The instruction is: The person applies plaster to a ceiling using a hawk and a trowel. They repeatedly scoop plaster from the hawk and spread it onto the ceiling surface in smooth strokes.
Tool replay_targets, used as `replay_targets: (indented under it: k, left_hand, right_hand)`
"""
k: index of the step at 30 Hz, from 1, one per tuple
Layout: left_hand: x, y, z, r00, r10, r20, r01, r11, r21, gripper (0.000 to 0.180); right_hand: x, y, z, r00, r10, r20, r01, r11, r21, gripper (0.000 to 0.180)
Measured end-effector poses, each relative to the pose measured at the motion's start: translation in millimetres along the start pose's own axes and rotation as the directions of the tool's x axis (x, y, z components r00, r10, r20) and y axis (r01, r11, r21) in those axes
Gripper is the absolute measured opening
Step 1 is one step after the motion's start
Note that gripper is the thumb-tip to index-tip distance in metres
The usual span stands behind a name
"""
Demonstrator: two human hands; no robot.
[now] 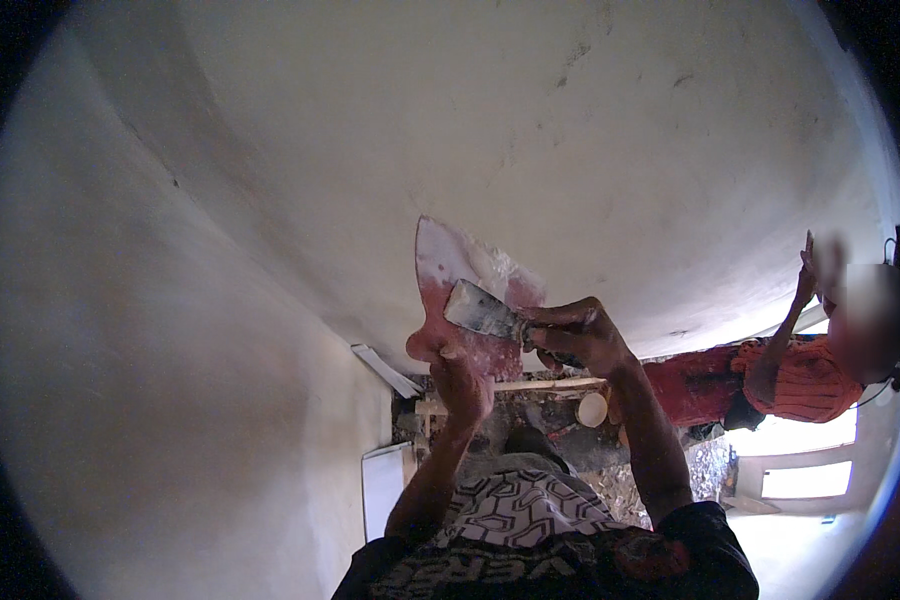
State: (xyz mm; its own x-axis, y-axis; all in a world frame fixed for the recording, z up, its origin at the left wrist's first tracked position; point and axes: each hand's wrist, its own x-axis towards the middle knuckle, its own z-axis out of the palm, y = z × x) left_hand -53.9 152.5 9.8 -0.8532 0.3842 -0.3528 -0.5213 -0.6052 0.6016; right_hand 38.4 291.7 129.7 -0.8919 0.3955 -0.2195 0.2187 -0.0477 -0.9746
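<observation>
My left hand (460, 388) grips the lower end of a flat, reddish, irregularly shaped sheet (436, 305) from below, thumb toward its face. Pale paste covers the sheet's upper part, with a thicker lump along its right edge. In my right hand (592, 340) is a putty knife (485, 310), its fingers closed around the handle. The knife's broad metal blade, smeared with paste, points left and lies over the face of the sheet. Whether the blade presses on the sheet, I cannot tell. Both hands are in front of a plastered wall (370, 120).
At the right a person (800, 380) in red and orange clothes stands by the same wall, one arm raised. Below are a wooden pole (550, 385), a pale round bucket (592, 409) and littered ground. A side wall (170, 400) rises at the left, with a white panel (381, 495) beside it.
</observation>
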Motion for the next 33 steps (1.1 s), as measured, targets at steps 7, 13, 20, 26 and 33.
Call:
replay_targets:
  k: [7,13,20,26,33]
  left_hand:
    - [34.9,17.3,-33.8,0.957,-0.018,0.289,0.068,0.984,-0.164,0.076]
    - [46.0,59.0,-26.9,0.926,0.097,0.365,-0.015,0.975,-0.222,0.083]
    - [20.7,88.8,-1.7,0.945,0.09,0.314,-0.095,0.995,0.0,0.1]
    - [23.4,93.9,-5.1,0.93,0.095,0.355,-0.101,0.995,0.0,0.098]
    - [35.2,88.8,-14.6,0.914,0.066,0.401,-0.07,0.998,-0.005,0.099]
  right_hand:
    - [-8.6,-52.9,8.0,0.944,-0.288,-0.162,0.29,0.957,-0.016,0.034]
    - [-7.0,-154.3,-40.1,0.654,-0.66,-0.369,0.724,0.688,0.054,0.047]
    - [1.8,-224.3,-108.3,0.507,-0.75,-0.425,0.703,0.645,-0.299,0.035]
    - [-17.4,-253.2,-130.6,0.517,-0.768,-0.378,0.629,0.64,-0.44,0.028]
    - [-18.5,-286.4,-123.5,0.695,-0.572,-0.436,0.678,0.722,0.134,0.026]
